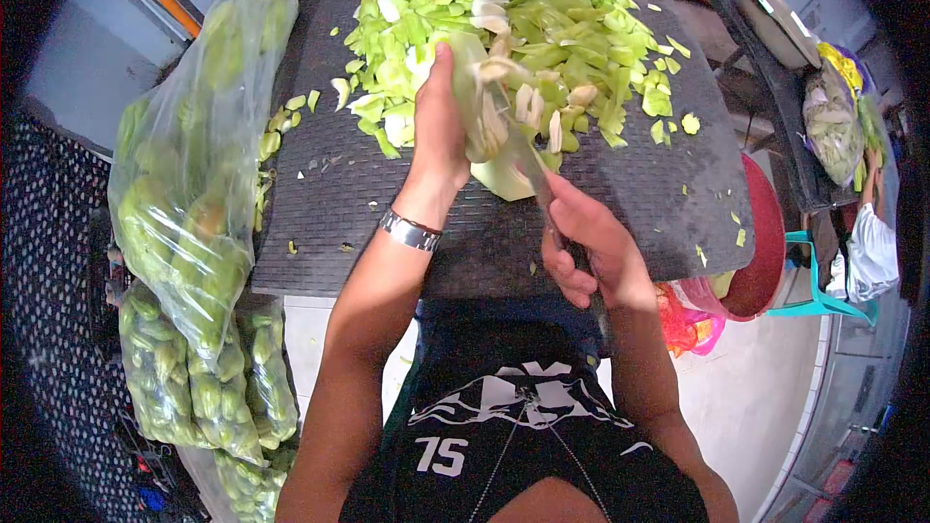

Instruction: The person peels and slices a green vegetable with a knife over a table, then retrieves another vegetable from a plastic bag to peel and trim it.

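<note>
My left hand, with a metal watch on the wrist, grips a pale green, peeled-looking vegetable whose exact kind I cannot make out. My right hand is closed round the handle of a knife, its blade slanting up against the vegetable's right side. Blade and vegetable are smeared by motion. Pale slivers appear in the air beside the blade. Behind both hands lies a large heap of thin green slices. A broader pale piece shows just below the vegetable, partly hidden by the blade.
The dark woven-textured table carries scattered scraps. At its left stands a tall clear bag of green vegetables, with more filled bags below. A red tub and teal stool are on the right, near another person's arm.
</note>
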`<state>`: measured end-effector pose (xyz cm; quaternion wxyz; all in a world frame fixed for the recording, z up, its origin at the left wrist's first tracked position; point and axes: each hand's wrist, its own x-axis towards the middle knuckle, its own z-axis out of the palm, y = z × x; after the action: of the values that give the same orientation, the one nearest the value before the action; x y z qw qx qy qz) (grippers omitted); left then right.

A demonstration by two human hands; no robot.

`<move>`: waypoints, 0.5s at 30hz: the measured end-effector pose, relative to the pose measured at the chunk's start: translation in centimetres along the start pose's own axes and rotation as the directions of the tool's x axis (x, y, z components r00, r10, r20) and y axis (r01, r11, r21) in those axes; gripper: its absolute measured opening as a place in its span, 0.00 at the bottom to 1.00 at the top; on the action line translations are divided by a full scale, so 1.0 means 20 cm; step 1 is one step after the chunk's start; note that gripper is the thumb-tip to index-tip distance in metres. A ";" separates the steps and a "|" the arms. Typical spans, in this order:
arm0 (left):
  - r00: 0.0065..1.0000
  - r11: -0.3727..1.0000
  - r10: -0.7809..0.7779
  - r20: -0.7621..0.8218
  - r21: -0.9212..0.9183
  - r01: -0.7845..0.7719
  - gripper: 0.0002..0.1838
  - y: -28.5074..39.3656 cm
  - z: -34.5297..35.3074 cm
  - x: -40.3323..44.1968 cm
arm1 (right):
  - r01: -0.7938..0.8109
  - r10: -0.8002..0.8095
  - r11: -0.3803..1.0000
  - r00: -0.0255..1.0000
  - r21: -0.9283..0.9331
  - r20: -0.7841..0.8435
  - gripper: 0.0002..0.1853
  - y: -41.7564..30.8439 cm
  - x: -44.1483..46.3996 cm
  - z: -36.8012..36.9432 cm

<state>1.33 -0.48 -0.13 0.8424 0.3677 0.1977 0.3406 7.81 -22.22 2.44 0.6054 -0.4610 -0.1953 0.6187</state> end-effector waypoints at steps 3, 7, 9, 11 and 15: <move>0.996 0.992 -0.084 0.019 -0.088 0.086 0.25 0.03 0.04 -0.03 | 0.065 -0.066 0.996 0.998 0.068 0.001 0.34 -0.04 0.00 -0.02; 0.961 0.944 -0.259 0.101 -0.182 0.273 0.21 0.06 0.01 -0.02 | 0.168 -0.165 0.986 0.977 0.013 -0.136 0.31 -0.06 0.00 -0.04; 0.962 0.947 -0.227 0.149 -0.197 0.254 0.20 0.04 -0.02 -0.02 | 0.204 -0.211 0.977 0.958 -0.053 -0.193 0.29 -0.06 0.01 -0.06; 0.979 0.984 -0.167 0.113 -0.049 0.174 0.20 0.02 -0.03 0.01 | 0.186 -0.214 0.974 0.942 -0.131 -0.257 0.28 -0.06 0.01 -0.08; 0.979 0.979 -0.186 0.085 -0.072 0.192 0.21 0.05 -0.03 0.02 | 0.217 -0.304 0.936 0.895 -0.277 -0.327 0.28 -0.03 0.00 -0.11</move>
<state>0.78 0.51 0.12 0.8921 0.3262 0.1848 0.2521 9.91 -22.77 1.82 0.6505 -0.6051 -0.2110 0.4076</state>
